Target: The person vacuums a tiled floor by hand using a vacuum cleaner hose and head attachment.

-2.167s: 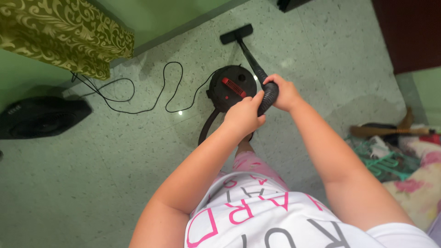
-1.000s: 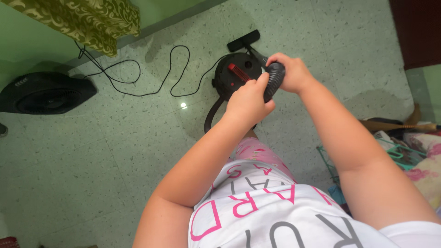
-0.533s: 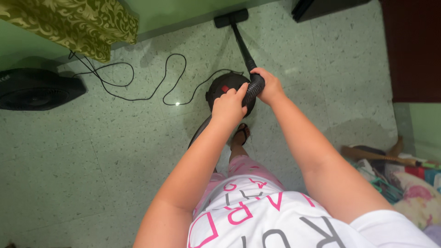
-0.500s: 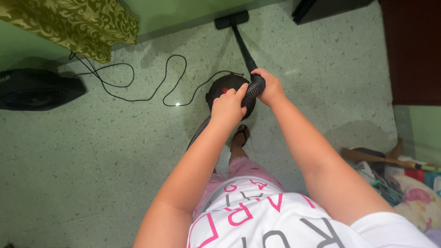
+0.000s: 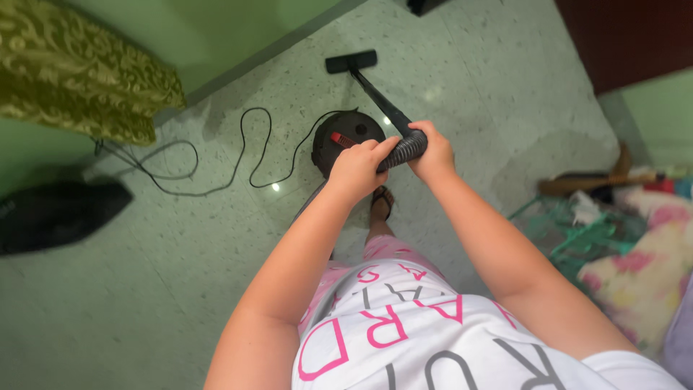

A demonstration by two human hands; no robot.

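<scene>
Floor: speckled pale-green tiles fill most of the view; no dirt or cleaned streak can be told apart, so how much is covered cannot be judged.
Stage of work: vacuuming looks under way, with the nozzle down near the wall at 12 o'clock and open floor on every other side.
Vacuum canister: round, black with a red part on top, standing just ahead of the person's foot, at about 11 o'clock from the hands.
Power cord: lies in loose loops from the canister toward 9 o'clock, running under the patterned green cloth.
Wand: black tube slanting from the hands up to 11 o'clock.
Floor nozzle: flat on the tiles near the wall base.
Ribbed hose: held between both hands.
Left hand: fingers curled shut around the hose.
Right hand: fingers wrapped closed on the hose end, touching the wand joint.
Clutter: hangers and flowered fabric at 3 o'clock.
</scene>
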